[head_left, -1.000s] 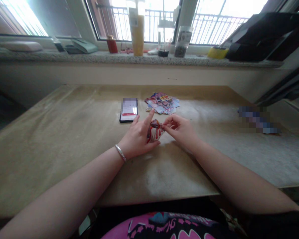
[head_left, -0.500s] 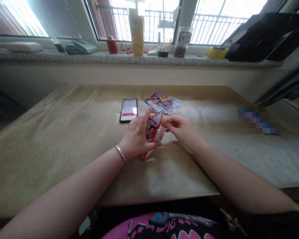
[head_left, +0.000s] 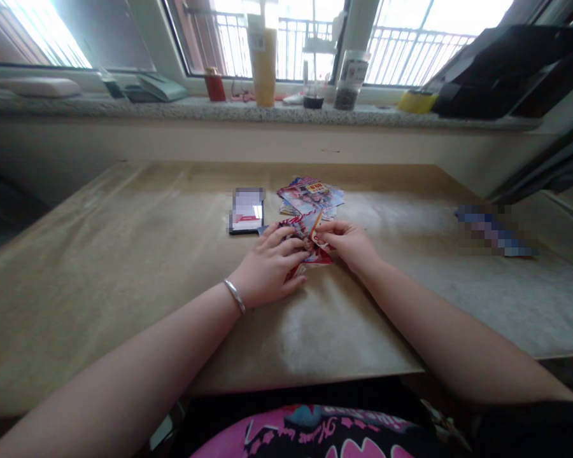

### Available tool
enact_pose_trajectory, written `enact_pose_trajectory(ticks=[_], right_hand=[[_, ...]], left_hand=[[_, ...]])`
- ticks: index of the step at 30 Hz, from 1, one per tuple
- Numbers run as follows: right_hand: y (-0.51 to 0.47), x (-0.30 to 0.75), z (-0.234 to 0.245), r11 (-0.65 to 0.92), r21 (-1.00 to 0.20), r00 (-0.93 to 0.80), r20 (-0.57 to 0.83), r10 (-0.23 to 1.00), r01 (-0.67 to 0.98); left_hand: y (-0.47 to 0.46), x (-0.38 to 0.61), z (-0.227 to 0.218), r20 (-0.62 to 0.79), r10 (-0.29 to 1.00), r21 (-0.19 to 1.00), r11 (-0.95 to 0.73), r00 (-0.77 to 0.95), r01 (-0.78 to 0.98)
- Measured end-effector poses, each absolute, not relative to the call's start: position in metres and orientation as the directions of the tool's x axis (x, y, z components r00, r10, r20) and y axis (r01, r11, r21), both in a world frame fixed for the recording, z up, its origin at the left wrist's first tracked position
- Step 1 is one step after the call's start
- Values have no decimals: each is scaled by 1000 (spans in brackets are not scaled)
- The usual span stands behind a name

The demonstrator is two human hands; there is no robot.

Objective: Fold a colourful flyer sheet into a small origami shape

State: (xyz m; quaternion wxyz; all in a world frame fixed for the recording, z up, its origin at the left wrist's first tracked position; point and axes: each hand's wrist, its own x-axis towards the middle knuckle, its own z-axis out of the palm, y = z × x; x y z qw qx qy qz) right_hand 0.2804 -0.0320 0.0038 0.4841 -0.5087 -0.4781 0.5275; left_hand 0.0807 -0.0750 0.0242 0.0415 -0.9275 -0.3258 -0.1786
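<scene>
OK, so we've got the printed sheet (head_left: 310,230) on the table (head_left: 148,267), dead ahead of us, between & under our hands. Our L hand (head_left: 270,270) lies over its L part, palm down, fingers spread & unclenched, resting on the print w/o gripping. Our R hand (head_left: 346,242) is at the sheet's R side, thumb & index pinching an orange-edged bit that's tilted up off the rest; other R fingers are curled in, exact pose hard to tell. Sheet's nearest corner is red & pokes out below the pinch.

Just beyond it sits a loose pile of printed sheets (head_left: 312,194); can't tell if the two touch. Phone (head_left: 247,210) lies screen up, just past our L fingertips, part pixelated. Silver bracelet (head_left: 234,296) on our L wrist. Well off to the R, a pixelated bluish item (head_left: 496,232), ID unclear.

Up on the stone sill (head_left: 172,110), L to R: red bottle (head_left: 214,86), tall yellow container (head_left: 264,70), see-through jar w/ dark contents (head_left: 348,79), yellow item (head_left: 417,100), big black item (head_left: 487,73).
</scene>
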Motion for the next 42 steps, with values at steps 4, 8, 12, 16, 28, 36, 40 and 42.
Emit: enact_pose_trajectory(ticks=[4, 8, 12, 16, 28, 36, 40, 42], right_hand=[[-30, 279, 2, -115, -993, -16, -115, 993, -15], [-30, 278, 2, -116, -993, -34, -115, 993, -26], [-28, 280, 1, -110, -994, -45, -111, 993, 28], [-23, 285, -3, -52, -985, -61, -63, 996, 167], [-20, 291, -6, 96, -950, -133, 58, 989, 299], [-23, 301, -4, 229, -860, -228, 136, 964, 456], [-24, 306, 2, 412, -761, -359, 250, 899, 501], [-25, 307, 3, 482, -726, -434, 275, 858, 491]], left_hand=[[-73, 82, 23, 249, 586, 131, -809, 771, 573], [-70, 83, 23, 228, 584, 184, -811, 779, 555], [-68, 84, 20, 190, 534, 208, -842, 824, 497], [-70, 87, 15, 166, 530, 182, -845, 832, 502], [-83, 95, 24, 167, 635, 69, -771, 755, 633], [-81, 89, 27, 184, 661, -24, -737, 728, 675], [-82, 85, 29, 181, 660, -40, -735, 729, 676], [-82, 83, 30, 183, 666, -42, -730, 723, 683]])
